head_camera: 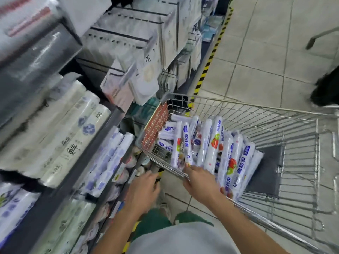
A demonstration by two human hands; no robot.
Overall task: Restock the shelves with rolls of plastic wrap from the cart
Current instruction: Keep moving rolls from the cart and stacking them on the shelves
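Several white rolls of plastic wrap (pixel 209 143) with blue print and fruit pictures lie piled in the wire cart (pixel 238 104) at centre right. My right hand (pixel 200 182) reaches over the cart's near rim, its fingertips at the near end of one roll (pixel 186 143). Whether they close on it is hidden. My left hand (pixel 145 187) hangs between the cart's near corner and the shelf, fingers loosely curled, holding nothing. Similar blue-printed rolls (pixel 102 162) lie side by side on the dark shelf (pixel 60 189) at the left.
Bigger cream-coloured rolls (pixel 73 136) fill the shelf above. Hanging white packs (pixel 146 43) jut out over the cart's far end. Yellow-black tape (pixel 211 57) marks the shelf base on the tiled floor (pixel 266 52). A dark figure (pixel 326 88) stands at the right edge.
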